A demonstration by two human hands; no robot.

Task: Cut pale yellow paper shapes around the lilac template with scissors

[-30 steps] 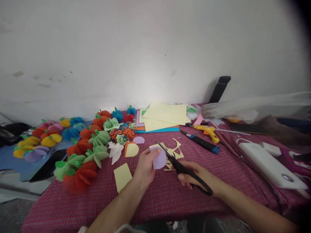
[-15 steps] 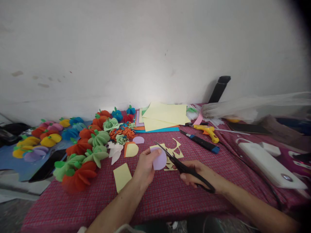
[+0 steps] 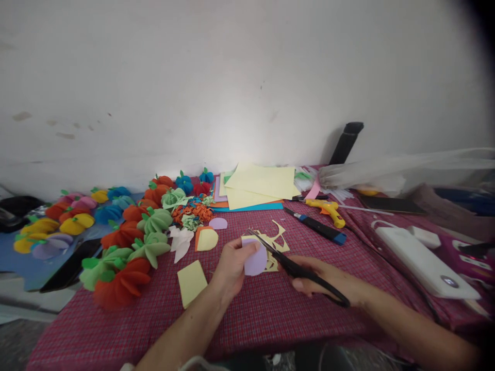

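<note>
My left hand (image 3: 234, 260) pinches a lilac felt piece (image 3: 256, 259) with a rounded edge between thumb and fingers. In my right hand (image 3: 313, 275) are black-handled scissors (image 3: 288, 264), their blades pointing up and left along the upper edge of the lilac piece. Pale yellow felt scraps (image 3: 279, 238) with curved cut-outs lie on the cloth just behind the scissors. A yellow felt rectangle (image 3: 192, 283) rests left of my left wrist. Beyond it are a rounded yellow felt piece (image 3: 208, 240) over an orange one and a lilac felt piece (image 3: 218, 223).
Several colourful felt pumpkins (image 3: 154, 220) crowd the left side, beside a heap of orange and green scraps (image 3: 195, 212). Felt sheets (image 3: 263, 183) lie along the wall. A utility knife (image 3: 319, 228), yellow glue gun (image 3: 328, 211) and white power bank (image 3: 413, 260) are at right.
The lilac piece and both hands have shifted slightly to the right and nearer. The scissor blades look a little further apart. My view has moved slightly.
</note>
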